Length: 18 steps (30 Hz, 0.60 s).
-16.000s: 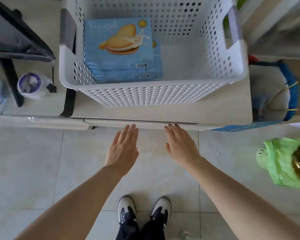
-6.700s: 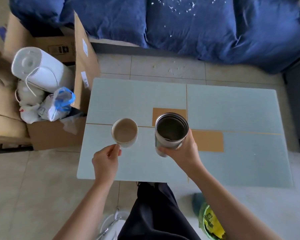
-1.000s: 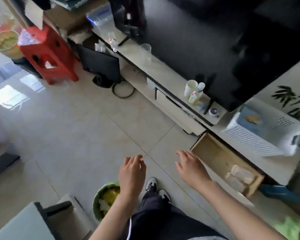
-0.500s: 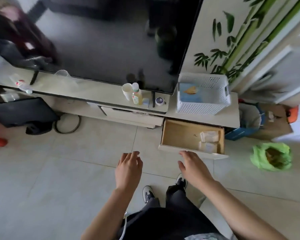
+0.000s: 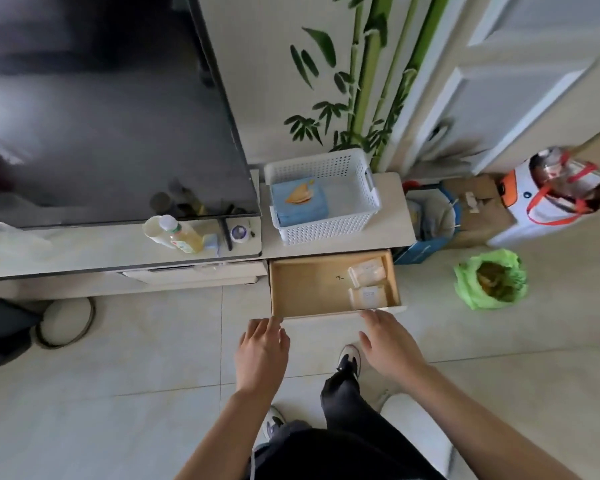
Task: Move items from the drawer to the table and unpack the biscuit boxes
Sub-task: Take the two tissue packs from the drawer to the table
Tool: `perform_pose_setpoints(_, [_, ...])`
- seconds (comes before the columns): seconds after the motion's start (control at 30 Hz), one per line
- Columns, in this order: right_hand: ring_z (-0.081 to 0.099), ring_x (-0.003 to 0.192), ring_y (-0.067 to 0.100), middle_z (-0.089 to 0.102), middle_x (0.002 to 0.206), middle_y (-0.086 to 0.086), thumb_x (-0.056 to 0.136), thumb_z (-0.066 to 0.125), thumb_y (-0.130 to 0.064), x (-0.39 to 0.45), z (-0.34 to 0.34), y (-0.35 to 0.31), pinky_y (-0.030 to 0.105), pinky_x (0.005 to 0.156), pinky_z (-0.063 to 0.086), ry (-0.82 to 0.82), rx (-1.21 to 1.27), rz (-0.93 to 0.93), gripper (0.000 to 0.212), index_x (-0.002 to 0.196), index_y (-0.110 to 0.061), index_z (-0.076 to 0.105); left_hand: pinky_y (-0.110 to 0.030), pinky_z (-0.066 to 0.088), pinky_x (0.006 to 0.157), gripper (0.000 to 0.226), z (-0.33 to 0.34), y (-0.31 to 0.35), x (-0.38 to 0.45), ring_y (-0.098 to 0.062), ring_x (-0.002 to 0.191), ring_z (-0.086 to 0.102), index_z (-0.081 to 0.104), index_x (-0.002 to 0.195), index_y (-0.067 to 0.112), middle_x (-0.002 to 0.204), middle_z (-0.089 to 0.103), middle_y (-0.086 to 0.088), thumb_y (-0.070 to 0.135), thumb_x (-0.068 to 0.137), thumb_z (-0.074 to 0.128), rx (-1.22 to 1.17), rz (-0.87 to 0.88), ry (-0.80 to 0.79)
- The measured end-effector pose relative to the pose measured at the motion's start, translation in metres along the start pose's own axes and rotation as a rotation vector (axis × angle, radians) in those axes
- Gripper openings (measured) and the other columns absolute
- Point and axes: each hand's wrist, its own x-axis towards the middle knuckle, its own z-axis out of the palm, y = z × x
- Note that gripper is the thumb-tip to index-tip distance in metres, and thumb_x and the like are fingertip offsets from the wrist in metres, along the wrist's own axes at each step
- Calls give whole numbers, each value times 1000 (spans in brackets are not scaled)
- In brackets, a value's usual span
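The wooden drawer (image 5: 305,289) of the low TV cabinet stands pulled out over the floor. Two pale wrapped packets (image 5: 367,271) lie at its right end, one behind the other. Above it, on the cabinet top, a white perforated basket (image 5: 347,220) holds blue biscuit boxes (image 5: 298,199) stacked at its left side. My left hand (image 5: 262,348) and my right hand (image 5: 388,344) hover just in front of the drawer's front edge, fingers relaxed and holding nothing.
A large dark TV (image 5: 111,109) fills the left. Bottles and a cup (image 5: 174,233) stand on the cabinet top beside the basket. A green bag (image 5: 489,278), a blue bin (image 5: 430,216) and a white-orange tote (image 5: 555,199) sit on the floor to the right.
The view has swung and closed in on the cabinet. The drawer now lies straight ahead, and both empty hands have come up to its front edge.
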Motion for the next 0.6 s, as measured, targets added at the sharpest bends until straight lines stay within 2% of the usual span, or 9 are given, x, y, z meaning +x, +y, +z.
perform_pose_setpoints(0.13, [50,124,18,55,132,4,100,43,-30,33,-14,48,28,103,43,-4,-10,-12,43,140,-14,41,-36,53,62,12,32,40,40,-27,84,65,67,83,10,79,70,-2,7,74,74,70,53,-95])
perform_pose_setpoints(0.37, [39,134,24,48,140,9,101,40,-25,104,-6,117,32,111,35,-11,-32,-20,46,143,-9,36,-37,54,67,30,92,79,110,-28,89,64,66,98,11,86,70,-4,5,70,75,134,128,-198])
perform_pose_setpoints(0.5, [14,149,29,17,161,12,101,40,-25,143,27,151,38,121,19,-36,-5,39,62,154,-8,11,-40,56,69,47,139,88,146,-29,93,65,65,109,10,96,71,-5,4,65,78,132,202,-276])
perform_pose_setpoints(0.57, [8,150,30,8,163,10,101,42,-26,163,51,168,39,122,16,-50,6,67,69,155,-10,2,-41,57,70,56,171,87,163,-29,100,65,63,117,8,108,69,-7,4,63,80,137,217,-315])
perform_pose_setpoints(0.6, [6,150,31,6,163,10,101,44,-27,173,64,177,40,122,16,-56,7,75,71,155,-10,1,-43,56,76,59,188,86,171,-30,106,63,61,122,7,117,67,-9,6,66,80,137,217,-348])
